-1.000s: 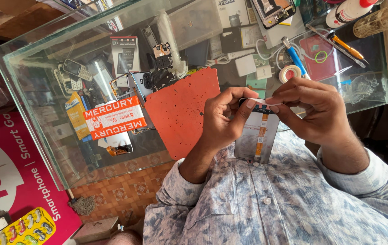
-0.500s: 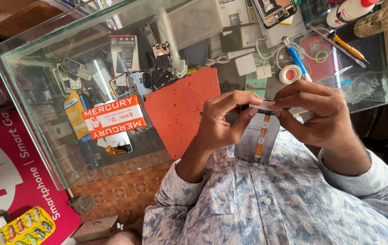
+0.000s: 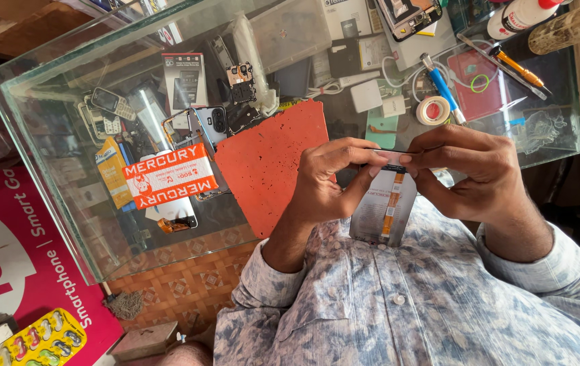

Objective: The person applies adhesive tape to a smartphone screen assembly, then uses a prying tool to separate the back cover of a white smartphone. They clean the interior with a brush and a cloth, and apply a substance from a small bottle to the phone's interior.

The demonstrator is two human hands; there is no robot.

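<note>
My left hand (image 3: 327,186) and my right hand (image 3: 473,173) both hold a thin phone display panel (image 3: 383,207) just above my patterned shirt (image 3: 405,305). The panel's grey back faces me, with an orange flex cable running down it. The fingertips of both hands pinch its top edge and almost meet there. The panel hangs over the near edge of a glass-topped counter (image 3: 36,173), beside an orange-red work mat (image 3: 270,159).
On the glass lie a tape roll (image 3: 432,110), a blue-handled tool (image 3: 442,88), an orange-handled tool (image 3: 517,66), a white bottle (image 3: 520,13) and a wooden handle (image 3: 568,27). Under the glass sit phone parts and boxes. A red sign (image 3: 5,237) leans at lower left.
Both hands have kept hold of the panel and stayed in place. The fingertips have drawn closer together along its top edge.
</note>
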